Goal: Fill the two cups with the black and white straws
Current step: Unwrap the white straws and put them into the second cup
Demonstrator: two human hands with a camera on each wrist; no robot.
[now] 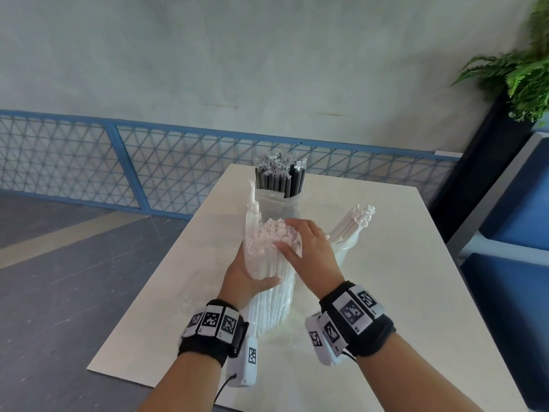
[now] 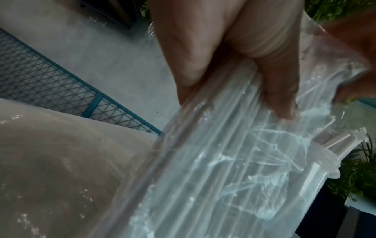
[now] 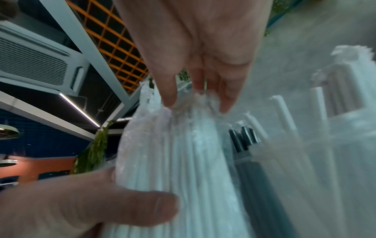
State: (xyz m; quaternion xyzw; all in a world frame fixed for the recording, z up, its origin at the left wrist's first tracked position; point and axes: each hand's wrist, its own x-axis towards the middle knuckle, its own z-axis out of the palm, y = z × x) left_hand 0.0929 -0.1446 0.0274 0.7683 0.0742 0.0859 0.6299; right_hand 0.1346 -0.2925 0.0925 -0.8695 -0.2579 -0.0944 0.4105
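Note:
A thick bundle of white straws [image 1: 271, 295] in clear wrap stands upright on the white table [image 1: 401, 292], near its front middle. My left hand [image 1: 252, 278] grips its left side, thumb across the front; in the left wrist view my fingers [image 2: 223, 56] curl on the wrapped bundle [image 2: 223, 161]. My right hand [image 1: 289, 236] holds the bundle's top, with fingertips [image 3: 171, 98] on the crinkled ends and the thumb [image 3: 142, 209] lower down. Behind, a clear cup [image 1: 292, 200] holds black straws [image 1: 279, 179]. A second cup [image 1: 346, 251] to the right holds leaning white straws [image 1: 353, 224].
A blue mesh fence [image 1: 148, 168] runs behind the table. At the far right stand a dark planter with a green plant [image 1: 523, 72] and blue seats [image 1: 511, 227]. Grey floor lies to the left of the table.

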